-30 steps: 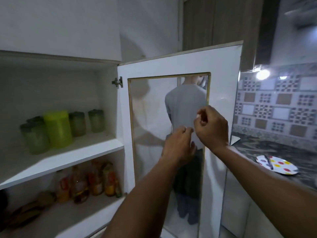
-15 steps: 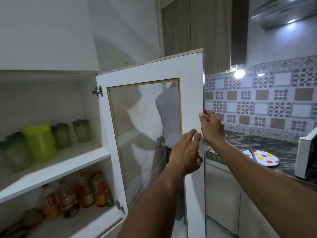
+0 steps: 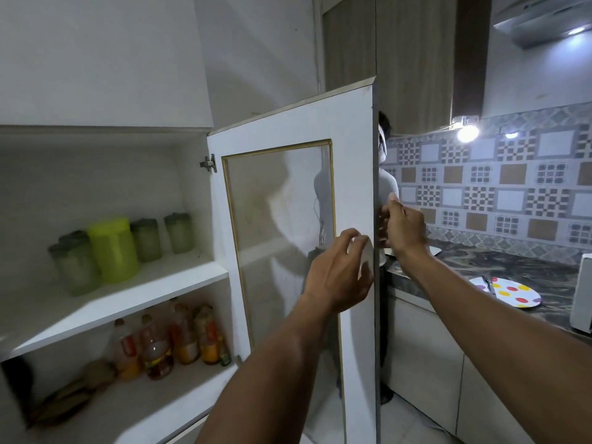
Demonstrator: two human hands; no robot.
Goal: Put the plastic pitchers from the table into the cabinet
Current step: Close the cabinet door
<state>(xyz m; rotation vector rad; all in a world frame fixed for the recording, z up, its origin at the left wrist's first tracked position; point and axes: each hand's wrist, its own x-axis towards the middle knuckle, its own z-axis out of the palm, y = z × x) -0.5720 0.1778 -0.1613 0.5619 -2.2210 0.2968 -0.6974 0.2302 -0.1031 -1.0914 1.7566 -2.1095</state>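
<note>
The cabinet point(image 3: 105, 302) stands open at the left. On its upper shelf a bright green plastic pitcher point(image 3: 112, 249) stands among several duller green pitchers point(image 3: 145, 240). The white cabinet door point(image 3: 352, 161) with a glass pane hangs open in the middle of the view. My right hand point(image 3: 404, 230) curls around the door's free edge. My left hand point(image 3: 338, 274) rests with spread fingers on the door's inner frame beside the pane and holds nothing.
Several bottles point(image 3: 169, 341) stand on the lower shelf. Another person point(image 3: 386, 187) stands behind the door. At the right, a dark stone counter point(image 3: 528, 267) carries a dotted plate point(image 3: 506, 291) and a white appliance point(image 3: 583, 293). A lamp point(image 3: 467, 133) glows on the tiled wall.
My right hand went from in front of the glass pane to the door's free edge. The door now looks narrower, with its edge toward me. The view has turned right.
</note>
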